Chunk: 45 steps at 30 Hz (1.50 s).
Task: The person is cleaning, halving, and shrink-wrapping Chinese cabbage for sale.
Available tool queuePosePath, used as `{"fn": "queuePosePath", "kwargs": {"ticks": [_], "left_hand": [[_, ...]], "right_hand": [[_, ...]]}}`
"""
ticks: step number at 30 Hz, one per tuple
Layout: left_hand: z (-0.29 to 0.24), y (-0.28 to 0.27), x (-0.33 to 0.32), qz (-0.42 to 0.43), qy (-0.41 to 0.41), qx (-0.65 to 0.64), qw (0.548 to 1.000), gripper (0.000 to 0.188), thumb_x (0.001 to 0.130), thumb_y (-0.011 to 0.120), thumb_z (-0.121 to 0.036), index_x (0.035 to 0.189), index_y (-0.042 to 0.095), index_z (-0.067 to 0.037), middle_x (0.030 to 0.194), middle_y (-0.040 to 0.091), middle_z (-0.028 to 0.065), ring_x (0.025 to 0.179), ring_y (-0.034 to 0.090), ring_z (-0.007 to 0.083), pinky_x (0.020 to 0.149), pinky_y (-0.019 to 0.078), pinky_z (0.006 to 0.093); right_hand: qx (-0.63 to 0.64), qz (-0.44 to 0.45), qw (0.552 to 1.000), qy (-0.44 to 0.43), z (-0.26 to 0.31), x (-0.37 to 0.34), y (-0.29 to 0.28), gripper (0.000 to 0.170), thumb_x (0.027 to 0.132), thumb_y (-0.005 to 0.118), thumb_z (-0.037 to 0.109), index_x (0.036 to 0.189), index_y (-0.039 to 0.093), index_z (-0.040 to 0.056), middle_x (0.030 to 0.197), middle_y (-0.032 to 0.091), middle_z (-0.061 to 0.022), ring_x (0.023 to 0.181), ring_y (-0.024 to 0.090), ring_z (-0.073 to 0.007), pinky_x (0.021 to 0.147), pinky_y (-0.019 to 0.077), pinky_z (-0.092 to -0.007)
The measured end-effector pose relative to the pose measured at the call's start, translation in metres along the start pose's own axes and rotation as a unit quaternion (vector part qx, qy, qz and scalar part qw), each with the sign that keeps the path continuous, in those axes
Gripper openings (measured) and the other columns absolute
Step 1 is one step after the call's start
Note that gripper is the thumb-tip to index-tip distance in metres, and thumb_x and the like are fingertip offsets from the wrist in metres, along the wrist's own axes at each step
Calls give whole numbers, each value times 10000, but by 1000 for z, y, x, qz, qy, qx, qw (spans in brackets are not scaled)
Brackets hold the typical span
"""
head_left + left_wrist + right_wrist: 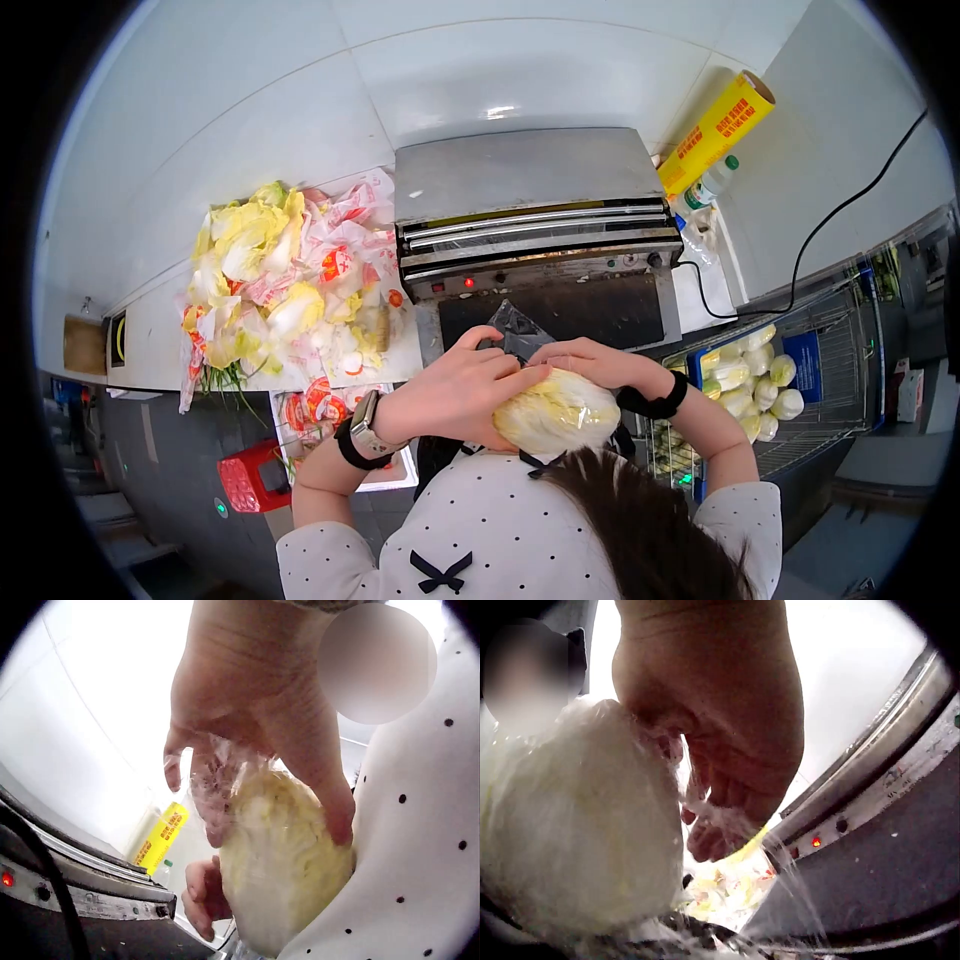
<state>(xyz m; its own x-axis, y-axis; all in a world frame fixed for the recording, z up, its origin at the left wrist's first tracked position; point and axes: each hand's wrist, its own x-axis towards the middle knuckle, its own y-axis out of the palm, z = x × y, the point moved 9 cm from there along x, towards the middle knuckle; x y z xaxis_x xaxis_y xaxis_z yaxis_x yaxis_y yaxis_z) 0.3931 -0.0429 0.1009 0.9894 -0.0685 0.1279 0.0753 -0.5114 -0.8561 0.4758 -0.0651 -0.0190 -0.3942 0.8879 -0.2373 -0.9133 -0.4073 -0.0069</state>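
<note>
A pale yellow napa cabbage (560,410) in clear film is held close to the polka-dot shirt. The left hand (470,385) grips it from the left; in the left wrist view the thumb and fingers of that hand (262,720) curl round the cabbage (281,862) at its leafy end, with film bunched between them. At the other end, the right hand (600,362) pinches film; the right wrist view has this hand (720,742) beside the wrapped cabbage (585,825), loose film (742,825) trailing from its curled fingers.
Ahead stands a metal wrapping machine (530,180) with a lit red light. Cabbage leaves (250,240) and printed wrappers heap at left. A yellow roll (715,135) and a bottle (708,185) stand back right. A cart (830,420) holds several cabbages; a red stool (250,480) is lower left.
</note>
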Motion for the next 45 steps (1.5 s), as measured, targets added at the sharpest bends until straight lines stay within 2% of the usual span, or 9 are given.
{"fn": "queuePosePath", "kwargs": {"ticks": [5,12,17,20,26,34,37,40,45], "left_hand": [[9,4,2,12,-64,-3,998,810,521,769,-435,1183,490,-62,853,567,90,812,557,249,936,304,420],[38,-87,-48,-320,-170,23,932,565,550,794,-273,1004,548,-44,975,537,114,943,508,308,811,397,376],[81,-27,-50,-215,-252,-158,930,331,755,667,-178,1021,544,-25,957,556,113,852,560,234,742,442,324],[87,-13,-57,-222,-283,-223,906,245,791,629,-129,1002,563,-24,942,571,99,797,577,203,715,454,305],[44,-26,-46,-236,-88,-139,958,197,766,634,-58,960,606,-44,907,599,79,816,570,205,717,447,292],[72,1,-23,-121,-206,-177,955,179,755,666,-117,898,592,-37,876,546,46,759,530,158,595,424,250],[72,-5,-20,-123,-228,-223,940,140,744,666,-132,786,588,-24,817,548,58,810,530,234,692,427,319],[62,-23,-18,-240,-127,-150,951,103,750,649,-86,768,566,-27,785,532,53,775,516,224,674,421,305],[65,-12,-12,-275,-80,-227,931,63,800,571,-23,815,510,-16,805,513,56,763,504,185,697,413,287]], "right_hand": [[157,70,983,66,-4,6,13,381,946,352,231,1231,442,-6,1146,547,-95,1044,510,-167,925,380,-297],[25,88,990,-107,39,-3,20,615,893,464,377,1368,267,39,1345,370,-125,1224,370,-220,1024,274,-321],[-99,139,969,-181,41,0,20,708,814,591,375,1362,292,41,1388,328,-117,1249,347,-225,1033,265,-334],[-24,113,989,-93,26,-5,9,710,788,631,324,1354,311,39,1395,321,-112,1248,350,-210,1024,281,-336],[75,38,994,-69,5,-10,-7,721,770,651,300,1353,314,42,1393,328,-98,1241,352,-194,1018,281,-324],[74,47,993,-81,5,-14,-7,732,772,647,308,1359,301,41,1403,308,-104,1259,328,-204,1030,260,-329],[74,51,993,-79,7,-14,-9,740,775,646,293,1366,281,40,1410,296,-106,1261,322,-202,1032,254,-327],[86,21,992,-86,5,-15,-13,775,761,659,268,1377,245,42,1373,345,-109,1223,362,-192,1016,276,-319],[106,26,993,-38,6,-14,-13,756,709,704,242,1320,306,44,1187,483,-88,1072,462,-154,932,361,-292]]}}
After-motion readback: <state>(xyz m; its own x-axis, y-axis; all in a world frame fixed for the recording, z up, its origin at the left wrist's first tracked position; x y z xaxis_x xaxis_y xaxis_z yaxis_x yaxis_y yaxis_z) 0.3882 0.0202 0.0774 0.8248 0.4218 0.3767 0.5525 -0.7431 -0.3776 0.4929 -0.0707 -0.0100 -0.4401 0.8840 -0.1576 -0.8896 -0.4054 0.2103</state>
